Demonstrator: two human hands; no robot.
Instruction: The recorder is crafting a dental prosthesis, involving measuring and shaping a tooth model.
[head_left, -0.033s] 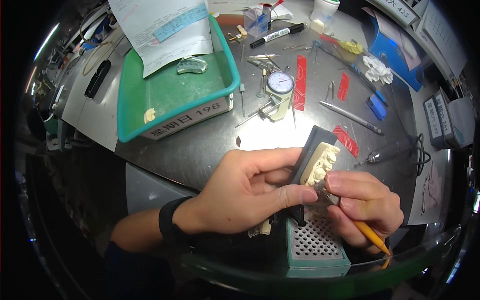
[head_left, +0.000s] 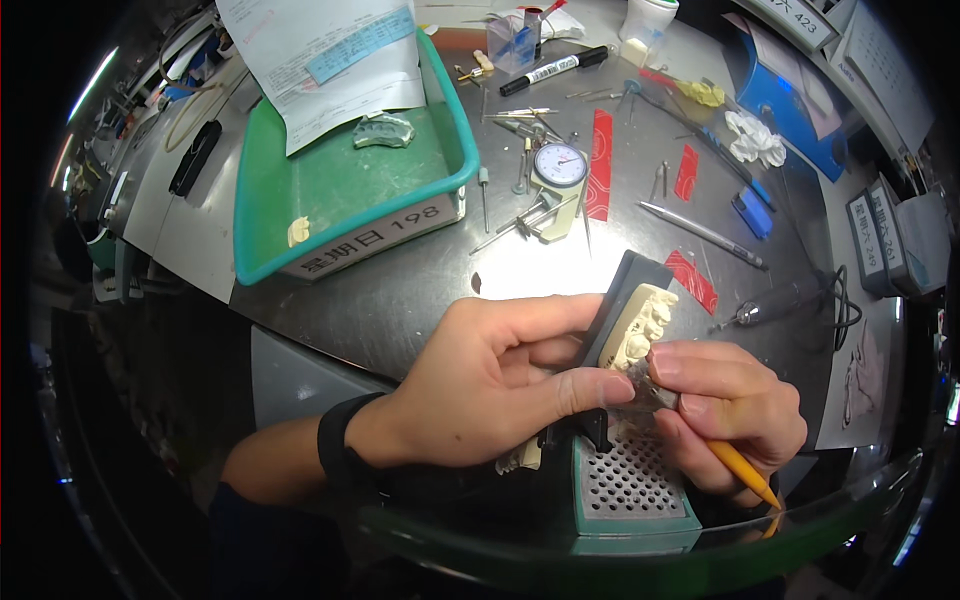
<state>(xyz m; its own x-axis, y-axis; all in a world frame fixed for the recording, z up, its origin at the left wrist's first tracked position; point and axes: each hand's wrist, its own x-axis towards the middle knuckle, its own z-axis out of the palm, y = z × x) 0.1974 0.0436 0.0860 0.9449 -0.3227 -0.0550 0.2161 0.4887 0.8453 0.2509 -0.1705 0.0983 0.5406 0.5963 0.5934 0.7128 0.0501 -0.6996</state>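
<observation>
My left hand (head_left: 480, 385) is closed round the dark grey base (head_left: 622, 305) of a dental model. The cream plaster teeth (head_left: 641, 330) on it stand tilted, facing right. My right hand (head_left: 735, 415) pinches a small dark, see-through piece (head_left: 650, 392) against the model's lower end, near my left thumb. An orange-handled tool (head_left: 742, 470) runs through the same hand, its pointed end downward; its other end is hidden by the fingers. Below my left hand, part of another cream plaster piece (head_left: 520, 458) shows beside a black hinge-like part (head_left: 592, 430).
A perforated metal grille (head_left: 630, 490) in a green frame lies under my hands. At the far left stands a green tray (head_left: 460, 160) with papers (head_left: 330, 60) and plaster pieces. A dial gauge (head_left: 560, 170), red strips (head_left: 600, 165), a marker (head_left: 555, 72) and a silver pen (head_left: 700, 235) lie beyond.
</observation>
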